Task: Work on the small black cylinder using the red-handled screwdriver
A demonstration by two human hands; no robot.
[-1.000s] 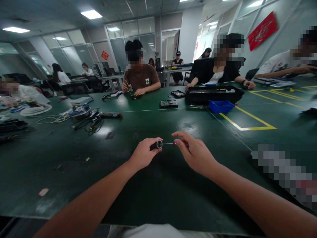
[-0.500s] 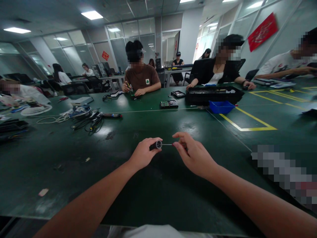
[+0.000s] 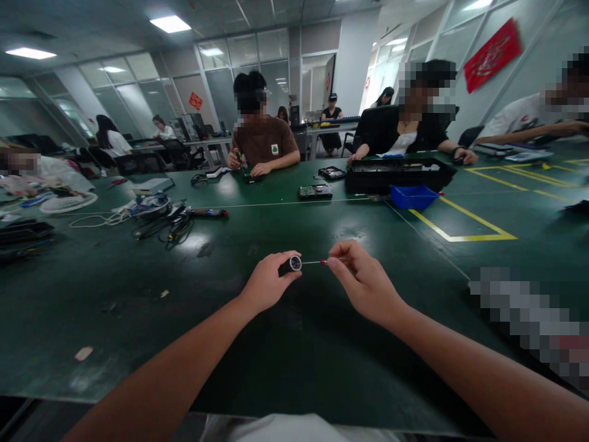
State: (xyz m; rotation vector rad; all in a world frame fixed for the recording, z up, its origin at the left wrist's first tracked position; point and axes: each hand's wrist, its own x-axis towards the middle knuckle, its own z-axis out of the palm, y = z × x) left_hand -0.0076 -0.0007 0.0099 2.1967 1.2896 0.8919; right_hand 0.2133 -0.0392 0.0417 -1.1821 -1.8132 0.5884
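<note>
My left hand [image 3: 263, 283] is closed around a short black cylinder [image 3: 295, 264] with a round, silver-rimmed end turned toward me. Thumb and fingers grip it from both sides; its exact kind I cannot make out. In my right hand [image 3: 367, 283] a screwdriver [image 3: 323, 262] is pinched, with a red collar and a thin metal shaft pointing left. The shaft's tip reaches the rim of the cylinder's open end; whether it goes inside is too small to tell. Both hands are above the green table [image 3: 257, 380].
Farther off lie a hard drive [image 3: 315, 192], a blue bin [image 3: 414, 196], a long black tray [image 3: 400, 177] and tangled cables [image 3: 172, 224]. A pixelated object [image 3: 529, 325] lies at the right. Across the table, a person in a brown shirt [image 3: 267, 144] works with a tool.
My right hand's fingers have closed further onto the screwdriver handle, and its red collar shows more. The screwdriver now slopes slightly. My left hand has stayed nearly in place.
</note>
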